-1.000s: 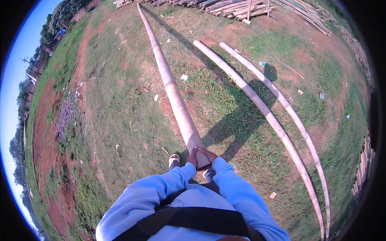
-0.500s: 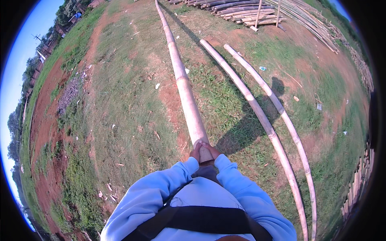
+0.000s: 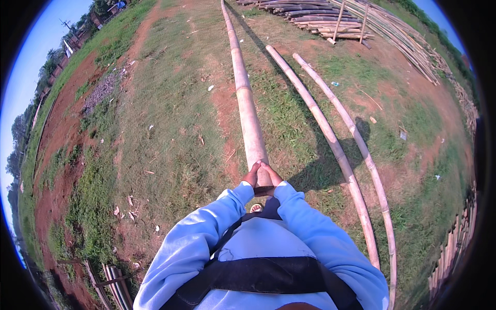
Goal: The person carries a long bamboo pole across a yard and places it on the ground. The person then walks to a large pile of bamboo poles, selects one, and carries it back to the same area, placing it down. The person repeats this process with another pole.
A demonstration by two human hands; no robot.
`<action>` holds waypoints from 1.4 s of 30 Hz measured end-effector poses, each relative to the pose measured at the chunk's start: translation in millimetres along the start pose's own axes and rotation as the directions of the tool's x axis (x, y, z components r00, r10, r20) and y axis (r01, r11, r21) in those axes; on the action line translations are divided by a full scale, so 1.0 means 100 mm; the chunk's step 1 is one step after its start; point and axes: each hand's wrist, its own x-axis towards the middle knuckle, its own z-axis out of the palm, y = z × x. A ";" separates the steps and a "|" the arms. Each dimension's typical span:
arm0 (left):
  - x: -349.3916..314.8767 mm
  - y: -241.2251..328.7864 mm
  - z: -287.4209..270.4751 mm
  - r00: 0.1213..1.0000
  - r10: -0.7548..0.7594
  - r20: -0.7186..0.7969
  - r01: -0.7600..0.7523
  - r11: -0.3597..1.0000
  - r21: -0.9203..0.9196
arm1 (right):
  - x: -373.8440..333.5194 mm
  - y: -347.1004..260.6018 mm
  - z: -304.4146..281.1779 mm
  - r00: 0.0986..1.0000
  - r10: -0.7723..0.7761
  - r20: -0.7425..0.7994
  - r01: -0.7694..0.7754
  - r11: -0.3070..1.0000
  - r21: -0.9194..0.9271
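A long, thick bamboo pole (image 3: 250, 119) runs from in front of my body toward the far top of the view. Its near cut end lies between my hands. On the pole's left side, my left hand (image 3: 251, 176) is closed around it. From the right, my right hand (image 3: 272, 175) wraps the same end, and the thumbs come together on top. The undersides of both hands are hidden by the pole. Below the pole's end shows part of a sandalled foot (image 3: 256, 207).
Two bamboo poles, a nearer one (image 3: 330, 139) and an outer one (image 3: 364, 155), lie on the grass to my right. A large bamboo stack (image 3: 315, 18) with upright stakes stands far right. More cut bamboo (image 3: 116, 287) is at lower left, and a gravel heap (image 3: 101, 93) at left.
The view has shifted and turned slightly. My hands, still on the pole's end, appear a little higher in it. A foot and the lower-left bamboo have come into sight.
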 end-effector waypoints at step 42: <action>-4.53 -6.38 1.44 0.997 -0.049 0.056 0.044 0.994 0.099 | -5.57 5.09 -2.54 0.992 -0.091 -0.087 0.094 0.995 0.034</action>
